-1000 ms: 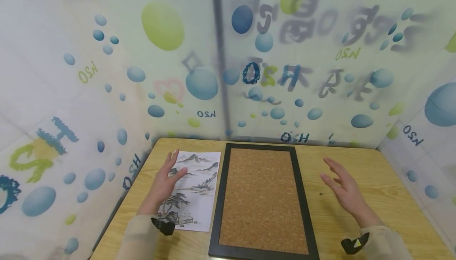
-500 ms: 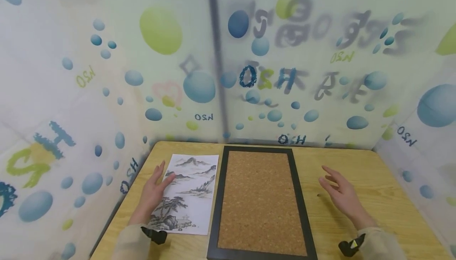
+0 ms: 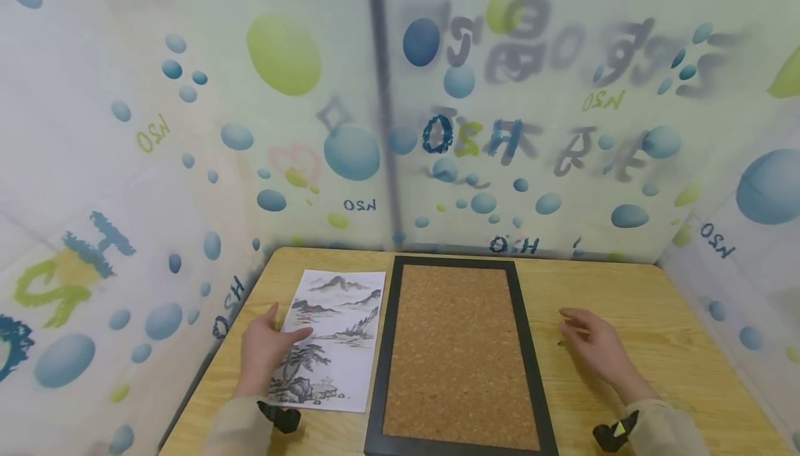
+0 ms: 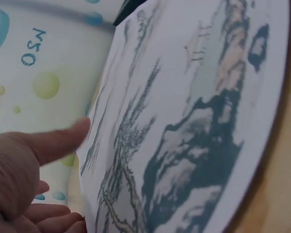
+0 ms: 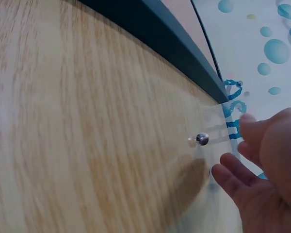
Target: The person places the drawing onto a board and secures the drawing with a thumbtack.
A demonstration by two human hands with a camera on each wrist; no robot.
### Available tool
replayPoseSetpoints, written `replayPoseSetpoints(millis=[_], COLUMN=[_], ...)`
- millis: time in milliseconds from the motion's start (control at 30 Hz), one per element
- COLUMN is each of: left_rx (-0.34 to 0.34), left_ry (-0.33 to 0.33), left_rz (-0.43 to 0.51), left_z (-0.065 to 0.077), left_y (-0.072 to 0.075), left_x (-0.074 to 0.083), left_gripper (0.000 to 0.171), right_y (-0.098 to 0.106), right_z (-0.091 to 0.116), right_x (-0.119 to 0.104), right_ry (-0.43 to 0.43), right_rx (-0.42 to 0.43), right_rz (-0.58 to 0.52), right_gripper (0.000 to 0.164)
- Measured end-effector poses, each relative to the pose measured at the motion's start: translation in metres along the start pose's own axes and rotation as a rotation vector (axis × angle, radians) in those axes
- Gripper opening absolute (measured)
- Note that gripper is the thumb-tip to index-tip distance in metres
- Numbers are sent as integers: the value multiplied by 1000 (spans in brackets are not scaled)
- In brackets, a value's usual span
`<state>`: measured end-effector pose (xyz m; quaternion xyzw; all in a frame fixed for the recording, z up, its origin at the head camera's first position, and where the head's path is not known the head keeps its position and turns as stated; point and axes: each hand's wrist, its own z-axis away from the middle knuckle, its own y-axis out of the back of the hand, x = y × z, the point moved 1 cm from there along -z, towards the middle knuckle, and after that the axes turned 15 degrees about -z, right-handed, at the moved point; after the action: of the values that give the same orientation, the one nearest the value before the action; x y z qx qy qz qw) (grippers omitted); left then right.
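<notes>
A sheet of paper with an ink landscape painting [image 3: 344, 359] lies on the table left of the black-framed cork board [image 3: 459, 359]. My left hand [image 3: 262, 348] is at the sheet's left edge, thumb spread out over the painting; in the left wrist view its other fingers [image 4: 56, 221] are bent beside that edge. To the right of the board, my right hand [image 3: 596, 352] is low over the table, its fingers loosely bent with nothing between them. Close to those fingertips sits a small shiny round-headed piece [image 5: 202, 139], like a push pin.
The wooden table [image 3: 650, 303] runs back to a wall [image 3: 500, 164] printed with bubbles and lettering. A left side wall [image 3: 94, 164] and a right side wall [image 3: 750, 268] close it in. Black wrist cameras sit at both cuffs.
The left hand has shifted leftward and lowered to the sheet's left edge. My right hand has come down toward the small shiny piece, its fingers bending more. Sheet and board lie still.
</notes>
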<state>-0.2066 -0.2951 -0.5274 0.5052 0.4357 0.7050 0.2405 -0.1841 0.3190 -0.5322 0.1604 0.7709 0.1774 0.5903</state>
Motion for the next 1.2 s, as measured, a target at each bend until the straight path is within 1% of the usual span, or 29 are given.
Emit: replayPoseSetpoints(millis=[133,233,333,433,567,733,933,1033,1200], left_rx=[40,62,62,58,72,99,84,89,89], left_ry=[25,45,55,57,56,51,91,112,122], left_rz=[-53,-55,-37,-5,33,81,142,156,177], left_z=[1,3,3,2,3,5,3,4,2], left_y=[-5,-8,-9,-9,-8,-6,-5,-6,-6], left_x=[1,2,2,0,-2,-3,-6,-8,-11], left_gripper=[99,90,85,81,71,61,52,44,33], right_y=[-3,-3,-2,-2,-2,-2,-3,-3,-3], right_z=[-1,-3,-3,-3,-2,-2,-4,-5,-6], right_x=[6,8,10,10,12,14,8,7,7], right_ry=[-26,-62,-96,-105,-81,-70,-87,-103,-143], right_rx=[-5,-10,-17,-30,-34,-30,-60,-80,-76], right_rz=[33,63,85,95,114,126,135,134,120], right_gripper=[28,24,21,17,12,11,11,10,10])
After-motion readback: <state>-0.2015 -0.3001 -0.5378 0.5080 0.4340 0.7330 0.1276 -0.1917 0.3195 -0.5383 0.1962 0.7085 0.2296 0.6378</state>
